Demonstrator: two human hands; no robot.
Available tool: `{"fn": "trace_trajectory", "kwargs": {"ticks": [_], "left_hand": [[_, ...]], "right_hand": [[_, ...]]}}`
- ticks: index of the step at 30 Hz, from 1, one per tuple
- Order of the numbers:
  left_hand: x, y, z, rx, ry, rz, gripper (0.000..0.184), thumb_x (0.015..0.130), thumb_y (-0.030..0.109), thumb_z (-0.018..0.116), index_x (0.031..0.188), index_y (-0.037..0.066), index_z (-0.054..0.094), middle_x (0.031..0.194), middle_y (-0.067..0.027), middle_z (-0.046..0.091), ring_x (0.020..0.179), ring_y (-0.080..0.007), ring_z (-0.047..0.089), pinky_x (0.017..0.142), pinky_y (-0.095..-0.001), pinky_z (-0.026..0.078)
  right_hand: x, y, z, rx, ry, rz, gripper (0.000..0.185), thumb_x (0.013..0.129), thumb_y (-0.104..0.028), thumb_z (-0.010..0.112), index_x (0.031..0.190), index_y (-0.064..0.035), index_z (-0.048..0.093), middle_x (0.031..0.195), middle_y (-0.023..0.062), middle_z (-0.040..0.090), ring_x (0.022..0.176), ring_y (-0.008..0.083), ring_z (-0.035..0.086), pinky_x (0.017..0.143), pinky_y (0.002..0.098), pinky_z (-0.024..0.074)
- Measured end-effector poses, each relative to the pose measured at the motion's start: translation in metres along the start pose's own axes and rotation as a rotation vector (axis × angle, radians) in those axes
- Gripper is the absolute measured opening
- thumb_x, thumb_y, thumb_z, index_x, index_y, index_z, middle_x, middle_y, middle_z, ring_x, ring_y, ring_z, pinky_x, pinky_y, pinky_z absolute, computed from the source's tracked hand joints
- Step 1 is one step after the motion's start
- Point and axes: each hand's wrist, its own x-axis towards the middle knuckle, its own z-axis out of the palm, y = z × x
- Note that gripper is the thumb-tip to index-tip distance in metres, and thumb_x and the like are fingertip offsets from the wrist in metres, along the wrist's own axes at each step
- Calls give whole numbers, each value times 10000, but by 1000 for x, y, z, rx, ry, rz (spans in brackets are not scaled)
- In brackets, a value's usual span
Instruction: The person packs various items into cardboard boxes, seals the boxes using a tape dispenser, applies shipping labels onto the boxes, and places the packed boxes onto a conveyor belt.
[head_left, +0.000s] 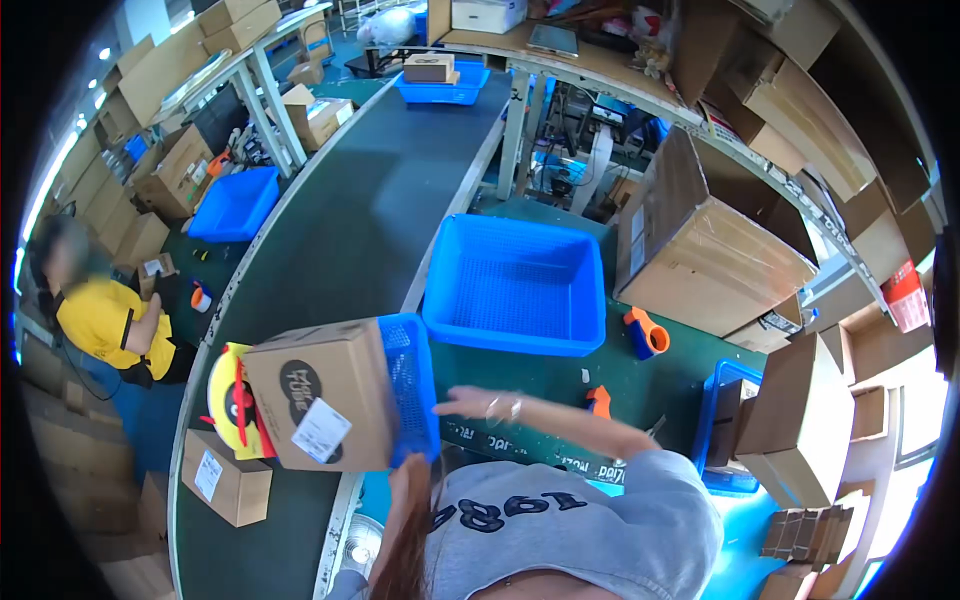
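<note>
Left of centre, a blue basket (412, 380) is partly covered by a labelled box (350, 390). At the basket's lower corner, the grip of the left hand (409, 474) cannot be told; the right hand (472, 403) is released, fingers extended.

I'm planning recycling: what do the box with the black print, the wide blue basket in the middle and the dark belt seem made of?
Box: likely matt cardboard, from its brown, flat faces.
Basket: probably slightly glossy moulded plastic, given its even blue and perforated floor.
Belt: perhaps rubber or PVC; its smooth, dull surface leaves that open.
</note>
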Motion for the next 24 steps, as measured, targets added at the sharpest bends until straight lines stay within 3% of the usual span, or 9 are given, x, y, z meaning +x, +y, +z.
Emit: {"fn": "trace_trajectory", "kwargs": {"ticks": [2,4,6,8,11,16,17,21,24], "left_hand": [[-2,18,-9,18,-35,-32,256,800,199,687,1007,79,594,954,-108,631,752,-269,598,701,-371,479],[19,89,-51,-956,243,-985,371,692,-14,632,1059,-8,580,974,-110,636,873,-186,610,730,-245,479],[-10,37,-41,-705,471,-771,487,688,-43,617,1163,-32,511,1050,-140,606,913,-209,597,763,-237,470],[-18,32,-84,-819,482,-780,519,684,-63,593,1191,-39,485,1082,-143,586,925,-218,589,797,-245,462],[-7,48,-113,-1145,638,-659,585,665,-121,512,1239,-51,430,1113,-140,546,968,-225,555,904,-283,431],[43,120,-161,-1061,613,-456,617,656,-119,472,1262,-13,423,1174,-165,493,1071,-255,505,975,-346,408],[55,126,-161,-1051,605,-478,617,656,-119,472,1262,-13,423,1174,-165,493,1071,-255,505,975,-346,408],[110,147,-152,-1324,479,-285,719,650,-124,456,1348,15,358,1261,-182,460,1163,-306,472,1038,-432,367],[165,166,-112,-1523,144,-169,759,653,-150,456,1376,27,310,1278,-186,449,1195,-325,440,1057,-513,325]], "right_hand": [[28,-1,64,504,97,-104,294,833,-309,561,979,-64,631,913,96,632,730,221,588,645,323,490],[41,-3,98,726,216,-161,268,808,-266,563,963,-57,626,875,91,629,704,214,581,631,317,488],[44,-5,108,772,309,-191,246,783,-224,565,947,-50,621,838,85,625,678,208,573,617,311,485],[46,-7,101,774,370,-216,227,757,-181,566,931,-43,616,800,80,621,652,201,566,603,305,483],[41,-6,90,764,417,-250,209,720,-116,569,907,-32,609,744,72,615,612,192,555,582,296,479],[2,-30,61,742,499,-380,212,657,-9,573,867,-14,597,650,59,606,546,175,537,547,282,473],[-15,-35,46,744,497,-377,254,651,18,562,902,-11,593,726,64,621,593,169,538,576,275,478],[-66,-36,-23,538,1037,-490,443,590,89,571,1021,-8,541,838,88,610,651,190,540,605,303,480],[-80,4,-82,472,1316,-470,470,600,99,573,1063,31,526,869,147,613,676,239,575,610,324,509]]}}
